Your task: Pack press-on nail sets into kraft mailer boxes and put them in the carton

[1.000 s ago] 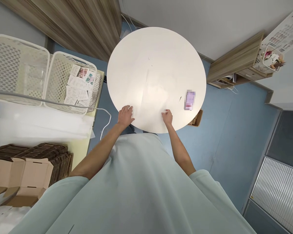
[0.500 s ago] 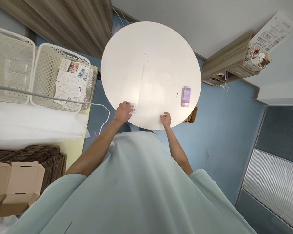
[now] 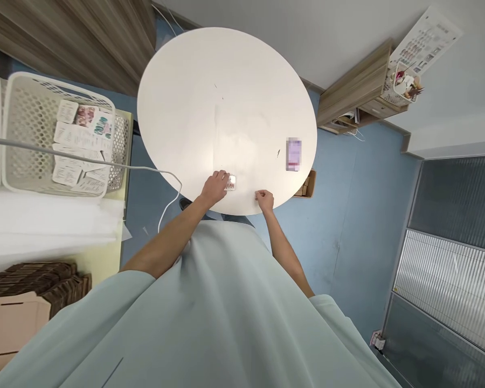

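At the near edge of the round white table (image 3: 178, 108), my left hand (image 3: 214, 188) grips a small clear case (image 3: 231, 183) by its left side. Several reddish-brown pieces show inside it; their kind is too small to make out. A short gap to the right of the case, my right hand (image 3: 264, 200) is over the table's near edge. Its thumb and fingertips are pinched together, and whatever may be between them is too small to see.
A blurred purple rectangular item (image 3: 293, 154) lies on the table's right side. Left, a white basket (image 3: 28, 118) holds printed cards (image 3: 83, 143), and a white cable (image 3: 145, 168) crosses in front. Cardboard boxes (image 3: 16, 323) are stacked lower left. A brown box (image 3: 312, 184) stands beside the table.
My left hand has carried the clear case rightward along the near edge, closer to my right hand. The right fingers have drawn into a tighter pinch. The whole view has shifted.
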Demonstrator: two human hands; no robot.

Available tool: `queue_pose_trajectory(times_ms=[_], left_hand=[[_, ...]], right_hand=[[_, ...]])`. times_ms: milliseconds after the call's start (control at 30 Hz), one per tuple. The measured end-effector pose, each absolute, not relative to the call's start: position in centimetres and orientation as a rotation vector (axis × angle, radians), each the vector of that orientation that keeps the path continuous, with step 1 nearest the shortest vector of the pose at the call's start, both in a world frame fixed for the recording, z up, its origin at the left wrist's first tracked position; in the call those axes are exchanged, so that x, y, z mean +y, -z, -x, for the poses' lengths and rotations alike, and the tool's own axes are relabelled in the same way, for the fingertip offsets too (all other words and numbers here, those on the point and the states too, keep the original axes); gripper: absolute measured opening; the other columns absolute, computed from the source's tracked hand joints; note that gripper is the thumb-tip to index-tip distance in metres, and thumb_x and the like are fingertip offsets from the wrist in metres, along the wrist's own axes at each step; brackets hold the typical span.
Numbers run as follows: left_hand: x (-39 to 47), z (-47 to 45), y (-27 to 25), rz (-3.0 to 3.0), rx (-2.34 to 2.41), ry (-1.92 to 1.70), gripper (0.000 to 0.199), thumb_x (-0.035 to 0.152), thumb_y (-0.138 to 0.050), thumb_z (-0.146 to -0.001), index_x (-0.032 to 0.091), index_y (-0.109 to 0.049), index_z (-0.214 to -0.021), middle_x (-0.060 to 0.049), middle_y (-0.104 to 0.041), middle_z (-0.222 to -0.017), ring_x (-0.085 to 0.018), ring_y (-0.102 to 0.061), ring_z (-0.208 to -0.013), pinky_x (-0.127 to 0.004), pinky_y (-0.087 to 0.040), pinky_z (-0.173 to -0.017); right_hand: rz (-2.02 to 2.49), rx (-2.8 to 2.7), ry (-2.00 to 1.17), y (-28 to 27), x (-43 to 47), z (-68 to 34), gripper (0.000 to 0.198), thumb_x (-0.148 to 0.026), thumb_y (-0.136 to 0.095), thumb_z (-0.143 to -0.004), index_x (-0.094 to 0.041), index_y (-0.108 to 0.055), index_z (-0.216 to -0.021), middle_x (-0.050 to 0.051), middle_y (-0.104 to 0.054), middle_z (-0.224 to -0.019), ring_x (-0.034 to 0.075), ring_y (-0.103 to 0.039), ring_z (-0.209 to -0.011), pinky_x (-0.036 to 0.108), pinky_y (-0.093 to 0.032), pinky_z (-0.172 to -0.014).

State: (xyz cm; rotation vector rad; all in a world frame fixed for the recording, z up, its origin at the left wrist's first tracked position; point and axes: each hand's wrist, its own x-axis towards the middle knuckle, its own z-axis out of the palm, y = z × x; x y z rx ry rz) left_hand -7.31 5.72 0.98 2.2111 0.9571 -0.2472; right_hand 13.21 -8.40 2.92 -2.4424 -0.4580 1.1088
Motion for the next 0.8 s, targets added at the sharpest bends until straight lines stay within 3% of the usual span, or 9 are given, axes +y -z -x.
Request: queue_pose_trajectory(times_ms=[233,333,533,667,800], left_hand=[[5.6,7.8,-1.0,-2.144,0.961,0.218,0.08,0.023,-0.067,-0.086,0.015,-0.046,-0.163,-0.024,-0.045,-0.168,-0.045,-0.043,-0.152,-0.055,-0.046,-0.117],[5.2,8.5,-1.2,-2.03,1.077,0.089,0.074,0.033,-0.064,-0.094,0.014,-0.045,-0.163,-0.023,-0.043,-0.171,-0.042,-0.042,-0.155,-0.053,-0.044,-0.121],[4.7,10.4,-1.7,-1.588,1.417,-0.043,0.048,0.042,-0.042,-0.109,0.017,-0.063,-0.145,-0.017,-0.069,-0.147,-0.031,-0.07,-0.126,-0.042,-0.051,-0.112],[4.6,11.1,-1.7,-1.46,1.453,0.045,0.043,0.054,-0.057,-0.103,0.021,-0.074,-0.125,-0.013,-0.08,-0.129,-0.033,-0.073,-0.121,-0.041,-0.053,-0.106],[4.6,10.8,-1.1,-1.463,1.515,0.059,0.031,0.046,-0.069,-0.094,0.023,-0.079,-0.112,-0.01,-0.083,-0.12,-0.034,-0.074,-0.119,-0.042,-0.055,-0.104]], right_hand=[[2.319,-0.744,-1.123,-4.6,-7.4,-10.7,0.012,-0.032,-0.066,-0.098,-0.023,-0.073,-0.094,0.003,-0.081,-0.097,0.019,-0.074,-0.092,0.03,-0.056,-0.092],[2.229,-0.923,-1.145,-5.1,-6.4,-8.7,0.013,-0.033,-0.064,-0.101,-0.024,-0.073,-0.097,0.003,-0.079,-0.103,0.019,-0.073,-0.095,0.03,-0.056,-0.092],[2.183,-1.189,-1.262,-4.2,-3.6,-5.0,0.011,-0.027,-0.065,-0.103,-0.023,-0.074,-0.097,0.004,-0.076,-0.106,0.02,-0.07,-0.095,0.031,-0.054,-0.092],[2.205,-1.284,-1.318,-2.9,-2.5,-3.3,0.014,-0.027,-0.063,-0.104,-0.023,-0.074,-0.096,0.005,-0.075,-0.11,0.02,-0.07,-0.095,0.031,-0.055,-0.087],[2.245,-1.328,-1.319,-1.9,-2.3,-2.3,0.02,-0.029,-0.06,-0.107,-0.023,-0.075,-0.096,0.007,-0.074,-0.112,0.024,-0.07,-0.097,0.035,-0.056,-0.087]])
